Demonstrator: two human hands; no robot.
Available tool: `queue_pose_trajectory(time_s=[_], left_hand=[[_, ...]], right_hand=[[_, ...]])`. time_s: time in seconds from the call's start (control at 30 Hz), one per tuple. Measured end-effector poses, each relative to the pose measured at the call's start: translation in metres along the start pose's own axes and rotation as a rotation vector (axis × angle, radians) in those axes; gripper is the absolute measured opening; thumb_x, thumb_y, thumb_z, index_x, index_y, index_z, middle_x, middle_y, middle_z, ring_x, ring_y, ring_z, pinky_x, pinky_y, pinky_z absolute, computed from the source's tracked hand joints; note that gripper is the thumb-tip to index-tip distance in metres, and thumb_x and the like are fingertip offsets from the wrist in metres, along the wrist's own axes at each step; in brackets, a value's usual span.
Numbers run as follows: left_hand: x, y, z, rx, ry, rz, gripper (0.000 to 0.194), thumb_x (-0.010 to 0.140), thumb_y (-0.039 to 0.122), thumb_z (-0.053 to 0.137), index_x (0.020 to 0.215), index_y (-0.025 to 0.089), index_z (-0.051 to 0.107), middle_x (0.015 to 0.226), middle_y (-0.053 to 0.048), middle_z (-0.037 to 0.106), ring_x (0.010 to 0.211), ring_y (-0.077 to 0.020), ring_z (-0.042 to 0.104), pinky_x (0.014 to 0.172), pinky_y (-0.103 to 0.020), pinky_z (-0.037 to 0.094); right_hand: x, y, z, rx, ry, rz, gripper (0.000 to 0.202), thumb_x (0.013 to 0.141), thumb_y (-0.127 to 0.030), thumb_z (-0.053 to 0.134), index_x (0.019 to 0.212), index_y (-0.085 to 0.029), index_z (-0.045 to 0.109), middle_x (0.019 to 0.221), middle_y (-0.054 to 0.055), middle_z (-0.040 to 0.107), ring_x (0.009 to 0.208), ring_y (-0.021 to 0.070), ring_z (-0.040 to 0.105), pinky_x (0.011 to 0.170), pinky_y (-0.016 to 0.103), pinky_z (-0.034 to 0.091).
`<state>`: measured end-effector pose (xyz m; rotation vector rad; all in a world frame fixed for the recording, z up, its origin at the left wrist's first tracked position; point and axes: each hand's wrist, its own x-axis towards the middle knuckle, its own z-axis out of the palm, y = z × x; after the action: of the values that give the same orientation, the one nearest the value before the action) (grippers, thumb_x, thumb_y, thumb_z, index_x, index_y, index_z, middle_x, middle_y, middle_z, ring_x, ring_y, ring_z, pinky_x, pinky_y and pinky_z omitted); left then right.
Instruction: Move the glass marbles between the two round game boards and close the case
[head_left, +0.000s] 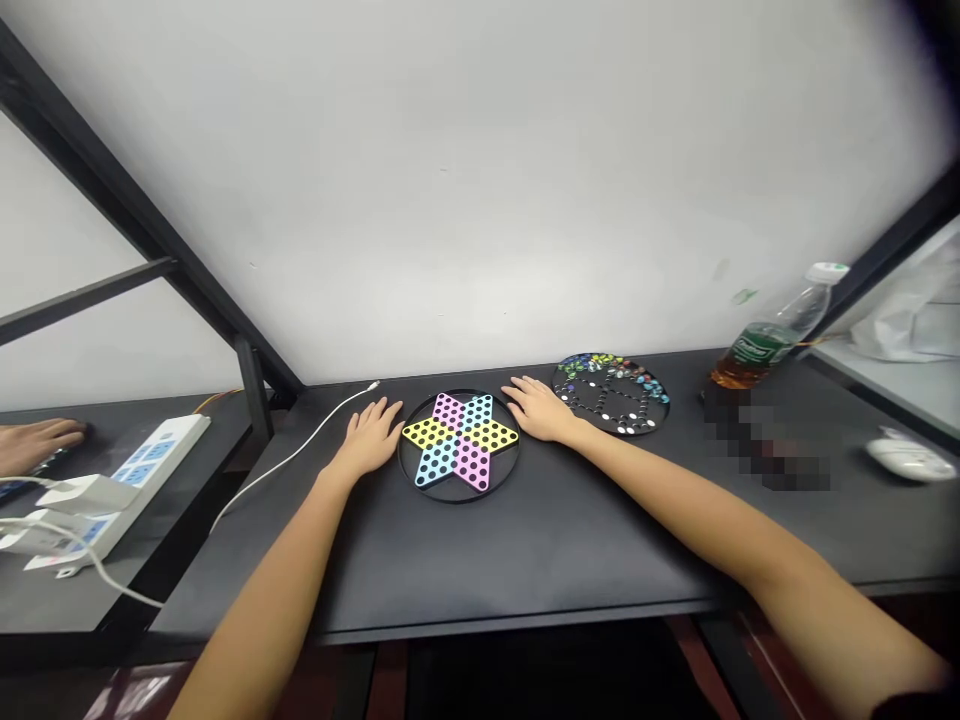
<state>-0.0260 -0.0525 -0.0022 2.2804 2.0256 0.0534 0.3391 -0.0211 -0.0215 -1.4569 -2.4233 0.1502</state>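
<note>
A round Chinese checkers board (pixel 459 440) with a pink, blue and yellow star lies on the dark desk (pixel 480 560), its holes showing no marbles. At its left rim my left hand (pixel 373 437) rests palm down, fingers stretched out and holding nothing. My right hand (pixel 540 408) lies flat by the board's upper right side, fingers extended, also without anything in it. Just right of that hand is a black round tray (pixel 611 393) with colourful marbles (pixel 600 362) along its far and right edge and several white ones near the front.
A tilted-looking bottle (pixel 765 335) of brown drink stands at the right, near a white mouse (pixel 910 458). A white cable (pixel 292 455) runs along the left. Beyond the black frame (pixel 251 375) are a power strip (pixel 150 460) and another person's hand (pixel 41 443).
</note>
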Motion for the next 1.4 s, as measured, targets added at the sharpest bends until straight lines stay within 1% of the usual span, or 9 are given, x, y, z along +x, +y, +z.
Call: queue_pose_trajectory(time_s=[0.13,0.6,0.87,1.07,1.17,1.27,1.33,1.37,1.4], left_hand=[[0.001,-0.002,0.002,-0.011,0.003,0.005,0.058,0.100,0.050,0.024,0.152,0.026,0.036,0.163,-0.011,0.028,0.150,-0.0320,0.023,0.119,-0.057,0.020],[0.000,0.000,0.001,0.012,-0.004,-0.006,0.059,0.100,0.050,0.022,0.153,0.027,0.036,0.163,-0.009,0.028,0.151,-0.0307,0.022,0.120,-0.055,0.020],[0.000,0.002,-0.001,0.029,-0.008,-0.001,0.059,0.101,0.048,0.023,0.153,0.025,0.035,0.163,-0.011,0.029,0.150,-0.0322,0.024,0.119,-0.057,0.022],[-0.002,0.007,-0.006,0.069,-0.022,-0.010,0.059,0.101,0.048,0.022,0.154,0.026,0.035,0.163,-0.009,0.028,0.150,-0.0305,0.023,0.120,-0.054,0.022],[-0.003,0.007,-0.007,0.073,-0.033,-0.015,0.059,0.101,0.048,0.022,0.154,0.025,0.034,0.163,-0.010,0.028,0.151,-0.0308,0.023,0.120,-0.054,0.022],[-0.002,0.006,-0.006,0.064,-0.033,-0.015,0.059,0.101,0.048,0.021,0.155,0.025,0.033,0.163,-0.009,0.028,0.151,-0.0303,0.023,0.120,-0.053,0.021],[-0.002,0.005,-0.005,0.062,-0.028,-0.009,0.059,0.101,0.048,0.021,0.155,0.025,0.033,0.163,-0.009,0.027,0.151,-0.0300,0.023,0.120,-0.053,0.021],[-0.002,0.004,-0.005,0.061,-0.028,-0.006,0.059,0.101,0.048,0.021,0.155,0.025,0.033,0.163,-0.009,0.027,0.151,-0.0300,0.023,0.120,-0.054,0.021],[-0.002,0.004,-0.004,0.060,-0.027,-0.004,0.059,0.101,0.048,0.022,0.154,0.025,0.033,0.164,-0.009,0.027,0.151,-0.0299,0.023,0.120,-0.054,0.021]], right_hand=[[0.000,0.000,-0.001,-0.014,-0.013,-0.009,0.052,0.101,-0.036,0.037,0.144,-0.012,0.054,0.154,0.015,0.043,0.144,0.0335,0.035,0.119,0.049,0.028],[0.000,0.002,0.003,0.007,0.013,-0.007,0.049,0.101,-0.037,0.039,0.143,-0.018,0.055,0.153,0.012,0.045,0.144,0.0317,0.036,0.118,0.050,0.029],[-0.001,-0.002,-0.005,-0.004,-0.030,0.004,0.051,0.101,-0.035,0.038,0.144,-0.012,0.053,0.154,0.016,0.043,0.145,0.0322,0.034,0.120,0.048,0.026],[-0.004,-0.007,-0.012,-0.016,-0.058,0.019,0.050,0.101,-0.034,0.039,0.144,-0.011,0.053,0.154,0.016,0.043,0.145,0.0318,0.034,0.119,0.046,0.026],[-0.009,-0.013,-0.022,-0.068,-0.089,-0.009,0.049,0.101,-0.032,0.040,0.143,-0.011,0.053,0.152,0.017,0.045,0.142,0.0325,0.038,0.116,0.046,0.031],[-0.013,-0.014,-0.040,-0.100,-0.173,-0.085,0.042,0.098,-0.030,0.047,0.134,-0.013,0.061,0.142,0.018,0.055,0.130,0.0319,0.051,0.107,0.043,0.041],[-0.011,-0.007,-0.057,-0.078,-0.203,-0.114,0.036,0.096,-0.031,0.051,0.125,-0.015,0.067,0.131,0.016,0.063,0.120,0.0294,0.058,0.102,0.038,0.045],[-0.010,0.000,-0.065,-0.063,-0.190,-0.093,0.034,0.096,-0.033,0.052,0.121,-0.016,0.068,0.126,0.015,0.066,0.116,0.0282,0.061,0.100,0.036,0.045],[-0.008,0.008,-0.073,-0.058,-0.157,-0.041,0.034,0.096,-0.035,0.053,0.119,-0.016,0.069,0.121,0.015,0.068,0.112,0.0275,0.062,0.098,0.035,0.045]])
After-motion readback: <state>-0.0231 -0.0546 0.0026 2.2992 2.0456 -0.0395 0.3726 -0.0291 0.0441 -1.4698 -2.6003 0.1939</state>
